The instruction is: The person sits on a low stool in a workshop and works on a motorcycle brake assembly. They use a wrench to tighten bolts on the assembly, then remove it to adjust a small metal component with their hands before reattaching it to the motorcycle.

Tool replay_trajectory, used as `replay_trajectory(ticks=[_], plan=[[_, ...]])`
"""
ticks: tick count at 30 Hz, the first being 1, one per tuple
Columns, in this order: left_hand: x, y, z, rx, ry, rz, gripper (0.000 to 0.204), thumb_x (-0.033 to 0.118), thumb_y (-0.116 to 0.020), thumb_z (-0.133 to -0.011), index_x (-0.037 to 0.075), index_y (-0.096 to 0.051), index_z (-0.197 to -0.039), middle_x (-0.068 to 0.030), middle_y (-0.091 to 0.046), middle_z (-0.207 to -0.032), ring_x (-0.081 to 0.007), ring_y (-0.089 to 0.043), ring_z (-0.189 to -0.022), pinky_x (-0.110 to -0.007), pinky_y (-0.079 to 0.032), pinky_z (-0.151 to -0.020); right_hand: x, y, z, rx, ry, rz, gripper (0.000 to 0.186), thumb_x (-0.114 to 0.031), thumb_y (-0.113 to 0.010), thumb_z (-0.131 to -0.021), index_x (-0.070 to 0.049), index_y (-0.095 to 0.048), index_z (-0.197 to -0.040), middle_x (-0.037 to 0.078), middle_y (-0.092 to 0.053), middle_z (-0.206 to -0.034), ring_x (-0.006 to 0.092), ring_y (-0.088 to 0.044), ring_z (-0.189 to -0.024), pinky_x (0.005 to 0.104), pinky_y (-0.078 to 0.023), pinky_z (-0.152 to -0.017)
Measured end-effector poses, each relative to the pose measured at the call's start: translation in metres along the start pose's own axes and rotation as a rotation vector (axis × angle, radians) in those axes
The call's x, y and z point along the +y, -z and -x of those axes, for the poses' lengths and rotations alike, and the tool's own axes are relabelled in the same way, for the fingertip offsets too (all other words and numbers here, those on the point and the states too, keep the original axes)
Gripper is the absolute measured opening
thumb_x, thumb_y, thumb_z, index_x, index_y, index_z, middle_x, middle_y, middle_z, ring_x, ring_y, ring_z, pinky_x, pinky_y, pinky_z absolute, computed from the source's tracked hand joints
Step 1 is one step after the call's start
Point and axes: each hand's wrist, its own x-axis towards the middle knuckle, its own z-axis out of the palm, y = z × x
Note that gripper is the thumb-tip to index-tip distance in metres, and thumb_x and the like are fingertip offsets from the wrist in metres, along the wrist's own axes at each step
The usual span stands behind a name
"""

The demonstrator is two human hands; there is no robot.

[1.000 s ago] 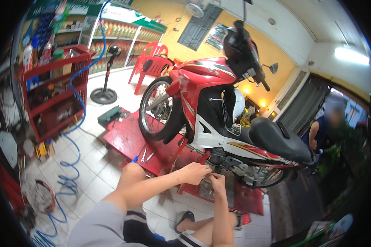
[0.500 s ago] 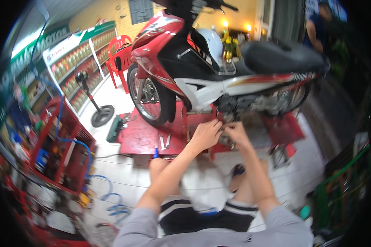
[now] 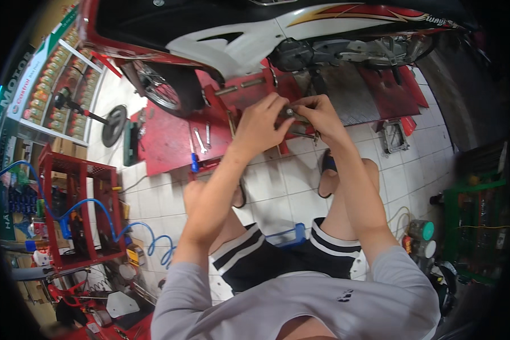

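My left hand [image 3: 259, 126] and my right hand [image 3: 325, 118] meet below the motorbike's engine [image 3: 294, 55]. Between them is a small dark metal part [image 3: 289, 112] with a round bright spot; its kind cannot be made out. The left fingers and thumb close around one side, and the right thumb and fingertips pinch the other. Behind rises the red and white motorbike [image 3: 232, 54], standing on a red platform [image 3: 167, 150]. Left of my hands, two wrenches [image 3: 200, 140] and a blue-handled screwdriver [image 3: 194, 163] lie near the platform's front edge.
A red metal cart [image 3: 119, 218] stands at the left, with a coiled blue hose [image 3: 148, 225] across it. Between my legs is a blue stool [image 3: 292, 236]. A metal frame [image 3: 394, 137] lies on the floor at the right, near a green rack [image 3: 475, 195].
The view has tilted down, so the motorbike sits higher and more of my lap shows. Both hands stay together under the engine, and the part between them is now clearer.
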Motion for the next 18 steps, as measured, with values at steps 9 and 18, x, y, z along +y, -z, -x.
replay_trajectory(ticks=[9, 18], plan=[[-0.009, -0.003, -0.009, -0.074, -0.019, 0.046, 0.022, 0.009, -0.069, -0.079, 0.002, -0.06, -0.098, -0.0116, -0.058, -0.09, -0.0328, -0.061, -0.077, -0.04, -0.051, -0.066, -0.007, -0.001, 0.006, 0.029, -0.078, -0.046, 0.02, -0.002, -0.061, -0.087, 0.009, -0.07, -0.101, 0.011, -0.071, -0.088, 0.0134, -0.066, -0.077, 0.0252, -0.054, -0.067], [-0.004, -0.006, -0.005, -0.037, -0.035, 0.021, 0.021, 0.005, -0.07, -0.078, 0.002, -0.062, -0.098, -0.0106, -0.061, -0.09, -0.03, -0.063, -0.074, -0.037, -0.051, -0.064, -0.009, -0.007, 0.02, 0.082, -0.095, -0.074, 0.022, -0.006, -0.062, -0.087, 0.009, -0.07, -0.101, 0.011, -0.07, -0.087, 0.0138, -0.066, -0.076, 0.0256, -0.054, -0.066]])
